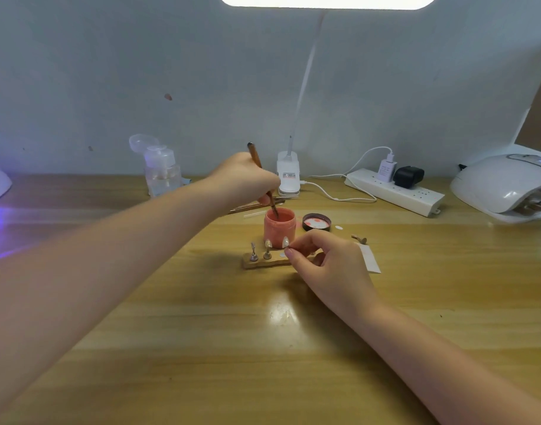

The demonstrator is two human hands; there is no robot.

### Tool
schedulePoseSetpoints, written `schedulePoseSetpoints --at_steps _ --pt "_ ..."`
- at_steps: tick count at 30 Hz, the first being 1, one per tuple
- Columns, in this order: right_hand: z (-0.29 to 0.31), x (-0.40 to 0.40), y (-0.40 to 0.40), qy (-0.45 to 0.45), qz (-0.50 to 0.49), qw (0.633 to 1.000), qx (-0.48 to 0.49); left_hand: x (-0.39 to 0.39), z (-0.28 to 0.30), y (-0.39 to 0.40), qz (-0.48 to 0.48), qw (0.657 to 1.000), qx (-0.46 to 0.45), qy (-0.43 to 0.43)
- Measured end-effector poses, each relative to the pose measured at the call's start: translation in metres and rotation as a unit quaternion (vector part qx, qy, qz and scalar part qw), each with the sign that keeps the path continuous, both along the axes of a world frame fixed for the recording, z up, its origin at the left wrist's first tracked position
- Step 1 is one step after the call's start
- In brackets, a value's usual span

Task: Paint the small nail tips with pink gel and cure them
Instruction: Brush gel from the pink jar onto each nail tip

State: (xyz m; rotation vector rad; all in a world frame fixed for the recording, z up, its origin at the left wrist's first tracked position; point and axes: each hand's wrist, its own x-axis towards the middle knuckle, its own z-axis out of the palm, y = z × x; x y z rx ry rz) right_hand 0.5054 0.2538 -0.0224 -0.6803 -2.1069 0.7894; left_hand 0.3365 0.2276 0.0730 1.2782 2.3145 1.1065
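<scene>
Head: L hand (247, 179) w/ brush (263, 176) in jar (280, 223)

No text could be read. The lamp clip (288, 174) bore a label with red and dark print, and the white charger (386, 170) bore small print, both blurred.

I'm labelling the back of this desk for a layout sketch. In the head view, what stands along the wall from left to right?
Clear pump bottle → white clip lamp base → white power strip with its plugged adapters → white nail curing lamp.
</scene>
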Motion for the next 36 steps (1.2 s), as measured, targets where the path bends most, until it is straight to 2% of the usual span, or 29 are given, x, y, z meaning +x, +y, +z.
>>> schedulePoseSetpoints --at_steps 7,11,17,23,26,28,36 --pt "-0.001 0.0 0.001 0.005 0.0 1.0 0.004 0.008 -0.009 0.019 -0.004 0.998 -0.067 0.0" --pt "-0.001 0.0 0.001 -0.007 -0.007 1.0 0.014 0.007 -0.011 0.018 0.006 0.998 -0.057 -0.041" --pt "-0.001 0.0 0.002 -0.02 -0.019 0.999 0.02 -0.018 -0.004 -0.003 0.071 0.969 0.001 -0.236" --pt "-0.002 0.0 0.001 -0.024 -0.031 0.999 0.022 -0.038 -0.015 -0.032 0.063 0.902 0.054 -0.424" --pt "-0.001 0.0 0.001 -0.029 -0.035 0.999 0.018 -0.037 -0.021 -0.042 0.052 0.871 0.089 -0.481" --pt "0.0 0.001 0.0 -0.026 -0.034 0.999 0.023 -0.033 -0.025 -0.049 0.034 0.869 0.117 -0.48" --pt "0.0 0.001 0.002 -0.017 -0.038 0.999 0.025 -0.001 -0.061 -0.073 -0.048 0.893 0.294 -0.337"
